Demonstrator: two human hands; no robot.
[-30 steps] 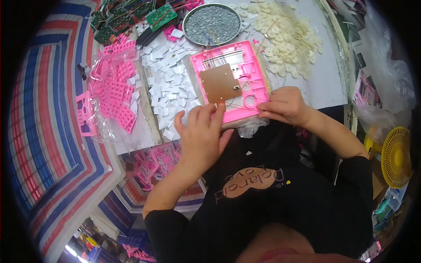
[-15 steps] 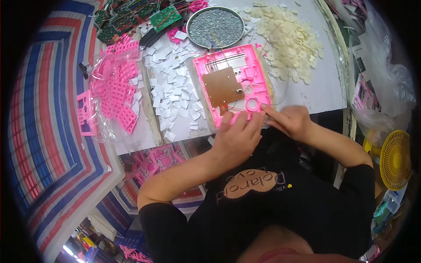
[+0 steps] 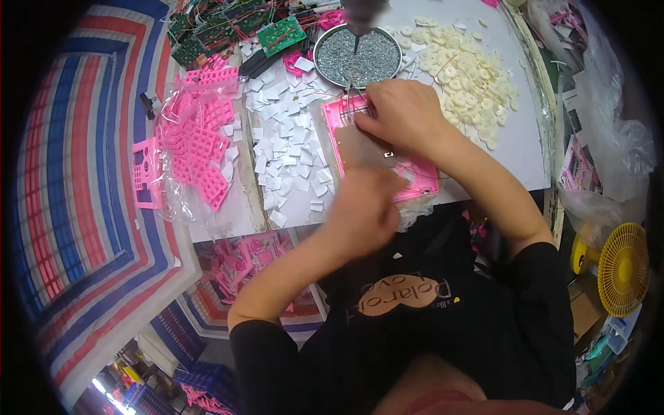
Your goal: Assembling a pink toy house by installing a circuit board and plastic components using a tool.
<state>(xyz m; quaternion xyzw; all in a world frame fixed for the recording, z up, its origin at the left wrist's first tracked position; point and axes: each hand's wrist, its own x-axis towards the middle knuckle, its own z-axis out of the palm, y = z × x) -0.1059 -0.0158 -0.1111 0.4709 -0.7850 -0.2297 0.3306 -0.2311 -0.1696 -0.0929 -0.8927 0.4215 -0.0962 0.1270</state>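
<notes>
The white-topped work table [image 3: 529,152] is bordered on its left by a striped sheet of red, white and blue woven plastic [image 3: 90,173]. On the table's left side, a heap of pink plastic keypads [image 3: 197,159] is partly covered by clear film. At the right, a loose pile of cream-coloured plastic discs [image 3: 477,83] is spread. Between these, a scatter of small white rectangular pieces [image 3: 294,152] is located.

The open, rectangular pink plastic housing [image 3: 425,181] is positioned at the table's front edge, to the right of the white pieces. A round, metal-rimmed dish [image 3: 315,54] filled with small silvery parts is placed just beyond the housing. Above the dish, a dark cylindrical tool [image 3: 364,12] is seen, blurred. A flat brown circuit board [image 3: 356,149] is seated inside the housing.

The right hand [image 3: 401,107] is held over the housing's far edge, fingers bent, beside thin wires [image 3: 351,104]; whether anything is gripped cannot be determined. The left hand [image 3: 366,207] is blurred over the near edge, fingers curled; its grip cannot be determined.
</notes>
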